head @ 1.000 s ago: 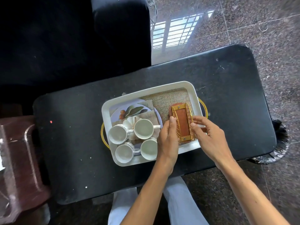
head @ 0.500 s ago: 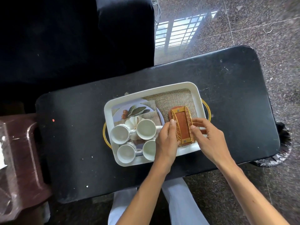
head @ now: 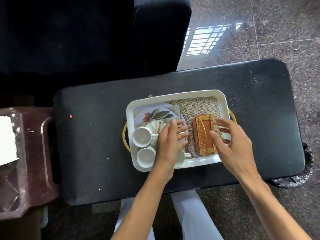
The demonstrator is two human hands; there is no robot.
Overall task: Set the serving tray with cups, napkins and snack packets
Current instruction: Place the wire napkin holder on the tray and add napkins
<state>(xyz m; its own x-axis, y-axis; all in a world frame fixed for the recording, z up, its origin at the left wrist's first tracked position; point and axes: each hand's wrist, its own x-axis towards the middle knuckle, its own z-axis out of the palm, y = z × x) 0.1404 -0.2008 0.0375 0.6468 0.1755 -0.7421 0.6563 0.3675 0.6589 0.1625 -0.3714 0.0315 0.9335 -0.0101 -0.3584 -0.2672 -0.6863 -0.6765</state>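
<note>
A white serving tray point(head: 174, 97) with gold handles sits on the black padded table point(head: 90, 144). In its left half lie white cups point(head: 142, 138) on a printed napkin point(head: 155, 115); two of the cups are partly hidden under my left hand. In its right half, on burlap, stands a brown holder with a gold wire frame point(head: 204, 134). My left hand point(head: 170, 142) hovers flat and open over the cups. My right hand point(head: 232, 142) is open beside the holder, fingertips close to its right wire edge.
A dark brown plastic stool point(head: 26, 153) with a white sheet on it stands at the left. A black armchair point(head: 86, 37) fills the back left. A black bag point(head: 301, 175) pokes out under the table's right end. Speckled stone floor surrounds the table.
Both hands have let go of the holder. My left hand moved left over the cups and my right hand drew back slightly to the right, fingers spread.
</note>
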